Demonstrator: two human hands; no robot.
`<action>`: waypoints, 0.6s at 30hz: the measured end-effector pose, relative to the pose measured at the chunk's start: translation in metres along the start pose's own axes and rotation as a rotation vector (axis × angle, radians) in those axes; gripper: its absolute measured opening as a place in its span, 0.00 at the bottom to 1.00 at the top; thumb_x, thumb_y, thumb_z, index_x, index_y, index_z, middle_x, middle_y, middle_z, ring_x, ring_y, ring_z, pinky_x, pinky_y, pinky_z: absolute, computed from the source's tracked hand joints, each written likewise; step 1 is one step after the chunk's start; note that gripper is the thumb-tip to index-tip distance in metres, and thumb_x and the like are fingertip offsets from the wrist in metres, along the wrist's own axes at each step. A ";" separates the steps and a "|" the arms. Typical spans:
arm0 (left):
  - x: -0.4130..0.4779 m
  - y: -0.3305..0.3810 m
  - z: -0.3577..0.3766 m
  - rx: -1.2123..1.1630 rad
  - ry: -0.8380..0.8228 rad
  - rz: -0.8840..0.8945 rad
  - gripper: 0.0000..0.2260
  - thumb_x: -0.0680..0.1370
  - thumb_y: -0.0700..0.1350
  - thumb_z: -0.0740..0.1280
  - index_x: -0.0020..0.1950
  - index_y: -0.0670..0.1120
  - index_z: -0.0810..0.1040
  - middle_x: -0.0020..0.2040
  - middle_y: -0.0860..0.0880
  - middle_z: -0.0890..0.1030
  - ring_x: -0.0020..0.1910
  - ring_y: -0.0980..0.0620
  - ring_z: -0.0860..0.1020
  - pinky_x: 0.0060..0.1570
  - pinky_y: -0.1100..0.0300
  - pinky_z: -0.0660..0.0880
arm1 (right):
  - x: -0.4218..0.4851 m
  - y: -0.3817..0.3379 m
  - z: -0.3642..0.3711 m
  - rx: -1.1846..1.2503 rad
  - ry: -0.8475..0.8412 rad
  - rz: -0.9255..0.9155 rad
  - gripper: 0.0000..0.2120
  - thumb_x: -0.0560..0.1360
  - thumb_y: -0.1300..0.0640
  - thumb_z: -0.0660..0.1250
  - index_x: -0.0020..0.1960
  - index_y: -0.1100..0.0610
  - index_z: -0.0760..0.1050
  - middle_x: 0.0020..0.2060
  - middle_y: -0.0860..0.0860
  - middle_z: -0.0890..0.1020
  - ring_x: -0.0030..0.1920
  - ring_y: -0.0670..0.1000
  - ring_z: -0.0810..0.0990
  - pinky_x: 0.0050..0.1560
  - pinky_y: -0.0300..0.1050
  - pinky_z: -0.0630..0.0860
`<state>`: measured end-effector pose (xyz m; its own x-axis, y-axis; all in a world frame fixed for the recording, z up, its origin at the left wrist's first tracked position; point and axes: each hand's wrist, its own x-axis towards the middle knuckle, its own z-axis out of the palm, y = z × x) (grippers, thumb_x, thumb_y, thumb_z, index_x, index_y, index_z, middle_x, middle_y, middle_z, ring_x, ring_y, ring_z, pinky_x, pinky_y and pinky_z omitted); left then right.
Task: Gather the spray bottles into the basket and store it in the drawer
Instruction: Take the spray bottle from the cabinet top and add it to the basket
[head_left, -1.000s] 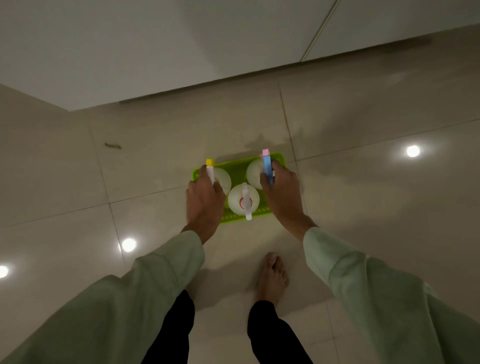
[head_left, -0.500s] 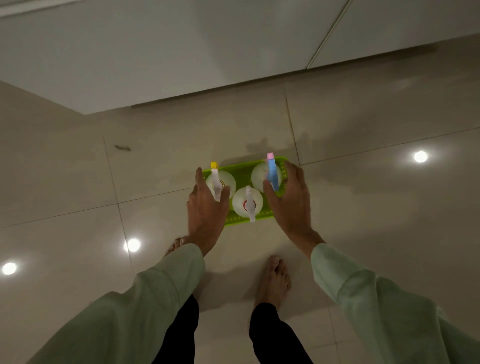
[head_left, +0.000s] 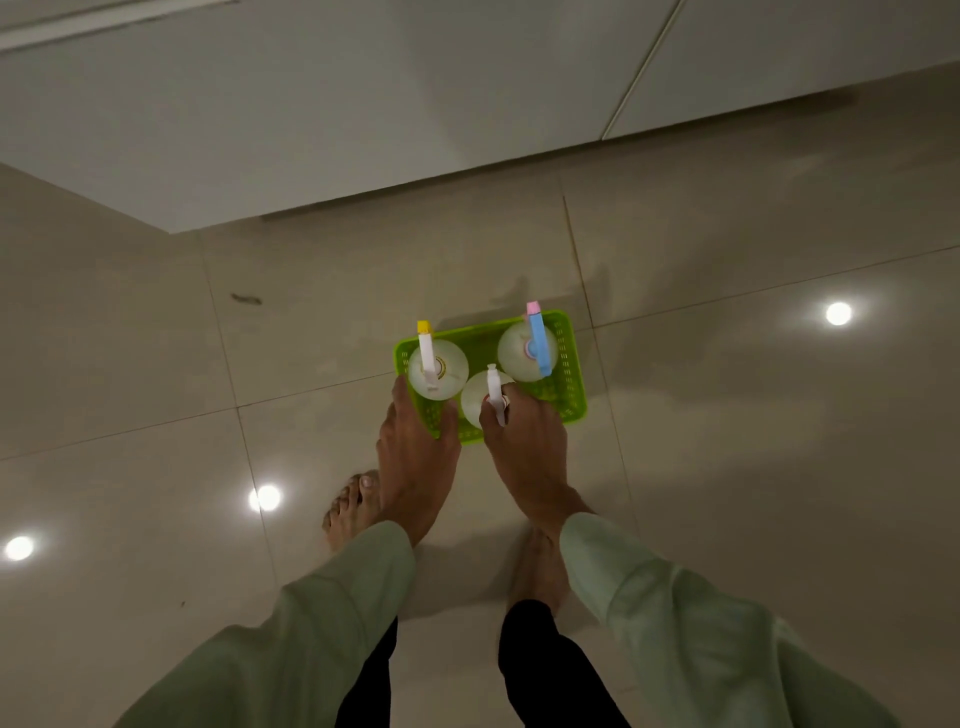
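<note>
I see both hands have slid from the basket's ends to its near rim, left hand (head_left: 415, 457) and right hand (head_left: 524, 447) clamped on the green basket (head_left: 569, 364) (three spray bottles (head_left: 525, 351) just beyond), ready for carrying drawerward.

A home interior, probably a kitchen or utility area. Glossy beige floor tiles (head_left: 727, 415) mirror round ceiling lights (head_left: 838, 314). Plain white cabinet fronts (head_left: 363, 104) run along the far edge, split by a thin seam. A person stands barefoot (head_left: 350, 506) in loose pale green sleeves (head_left: 675, 597) and dark trousers, suggesting domestic surroundings.
</note>
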<state>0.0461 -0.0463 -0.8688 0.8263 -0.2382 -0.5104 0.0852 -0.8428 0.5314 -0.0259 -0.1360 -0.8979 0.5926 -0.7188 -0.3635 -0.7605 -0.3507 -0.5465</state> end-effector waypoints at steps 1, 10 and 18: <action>0.001 0.000 0.001 -0.003 0.004 0.004 0.27 0.78 0.49 0.67 0.75 0.46 0.62 0.66 0.42 0.78 0.64 0.37 0.76 0.59 0.47 0.72 | 0.001 0.000 0.000 -0.011 0.010 -0.007 0.10 0.78 0.56 0.68 0.41 0.61 0.76 0.32 0.58 0.81 0.33 0.59 0.77 0.33 0.47 0.67; 0.003 0.001 0.001 0.011 0.002 0.026 0.25 0.78 0.47 0.66 0.73 0.46 0.65 0.64 0.42 0.79 0.61 0.37 0.77 0.57 0.46 0.75 | -0.003 0.000 0.003 -0.019 0.026 0.030 0.09 0.77 0.57 0.68 0.41 0.61 0.77 0.32 0.57 0.82 0.34 0.60 0.80 0.34 0.44 0.64; 0.006 -0.006 -0.008 0.022 -0.026 0.004 0.27 0.78 0.49 0.66 0.75 0.46 0.61 0.67 0.40 0.76 0.60 0.36 0.79 0.60 0.42 0.74 | 0.001 0.024 -0.021 0.022 -0.053 -0.041 0.33 0.69 0.33 0.73 0.65 0.54 0.78 0.48 0.50 0.86 0.50 0.51 0.83 0.48 0.49 0.80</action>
<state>0.0553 -0.0389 -0.8696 0.8121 -0.2537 -0.5255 0.0696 -0.8520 0.5189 -0.0492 -0.1577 -0.8959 0.6365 -0.6713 -0.3797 -0.7299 -0.3652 -0.5778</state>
